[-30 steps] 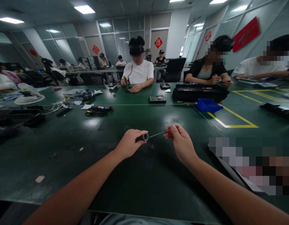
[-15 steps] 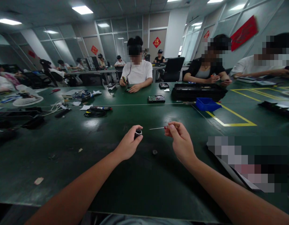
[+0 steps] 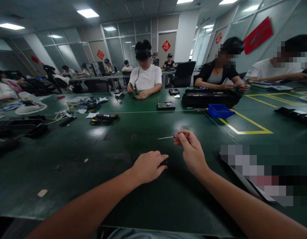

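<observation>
My right hand (image 3: pixel 190 147) grips a screwdriver (image 3: pixel 165 137) by its reddish handle, its thin metal shaft pointing left above the green table. Low over the tabletop, left of it, is my left hand (image 3: pixel 150 167), palm down, thumb and forefinger curved around a black round part (image 3: pixel 163 162). Only a dark sliver of that part shows between the fingertips. Whether it is the ringed black cylinder seen earlier or the small dark knob from the table, I cannot tell; the palm is hidden.
A printed sheet or booklet (image 3: pixel 253 179), partly blurred, lies at right. Farther off are a blue bin (image 3: pixel 221 111), a long black housing (image 3: pixel 210 97), a hard drive (image 3: pixel 166 105) and a coiled black cable (image 3: pixel 103 119). People sit across the table.
My left hand has moved down and right and turned palm down, to where the small dark knob lay. My right hand holds the screwdriver almost still.
</observation>
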Motion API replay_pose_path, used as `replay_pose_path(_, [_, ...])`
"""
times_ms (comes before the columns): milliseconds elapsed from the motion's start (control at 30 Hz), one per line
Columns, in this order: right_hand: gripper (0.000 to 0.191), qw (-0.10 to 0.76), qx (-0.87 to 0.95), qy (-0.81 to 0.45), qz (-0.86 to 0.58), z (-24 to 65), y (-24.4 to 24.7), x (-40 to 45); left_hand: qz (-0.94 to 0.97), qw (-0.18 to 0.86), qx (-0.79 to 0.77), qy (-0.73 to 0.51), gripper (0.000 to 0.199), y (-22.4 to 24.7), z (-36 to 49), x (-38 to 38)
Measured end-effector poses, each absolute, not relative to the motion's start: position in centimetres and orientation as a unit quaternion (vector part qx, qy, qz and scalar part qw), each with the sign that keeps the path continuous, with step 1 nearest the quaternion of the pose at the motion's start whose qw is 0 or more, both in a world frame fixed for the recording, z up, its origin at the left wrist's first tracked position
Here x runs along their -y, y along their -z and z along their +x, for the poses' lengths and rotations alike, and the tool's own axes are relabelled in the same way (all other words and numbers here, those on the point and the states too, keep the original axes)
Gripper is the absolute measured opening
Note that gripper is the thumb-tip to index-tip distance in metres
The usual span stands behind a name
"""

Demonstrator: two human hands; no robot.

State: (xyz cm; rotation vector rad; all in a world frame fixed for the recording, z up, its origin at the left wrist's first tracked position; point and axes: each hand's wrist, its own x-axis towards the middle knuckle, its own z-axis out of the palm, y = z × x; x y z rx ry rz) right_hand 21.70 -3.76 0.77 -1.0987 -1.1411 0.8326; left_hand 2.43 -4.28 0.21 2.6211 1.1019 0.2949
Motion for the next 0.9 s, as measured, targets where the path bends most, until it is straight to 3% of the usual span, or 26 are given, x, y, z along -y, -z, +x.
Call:
replay_pose_path(267, [0.024,0.624,0.502,-0.366,-0.475,21.7,-0.4,3.5,0.872,0.217,-0.419,-0.133,0.020,-0.7,1.9,3.6])
replay_pose_path(467, [0.025,0.622,0.507,-0.363,-0.474,21.8,-0.3,3.3,0.764,0.402,-0.441,-0.244,0.025,-2.1,-0.5,2.3])
replay_pose_path(667, [0.027,0.611,0.501,-0.373,-0.485,22.1,-0.3,3.3,0.491,0.588,-0.466,-0.443,0.026,-3.9,-5.3,0.0])
replay_pose_path(900, [0.026,0.606,0.499,-0.376,-0.493,22.3,0.2,2.9,0.283,0.542,-0.524,-0.593,0.011,-5.8,-15.8,-0.9])
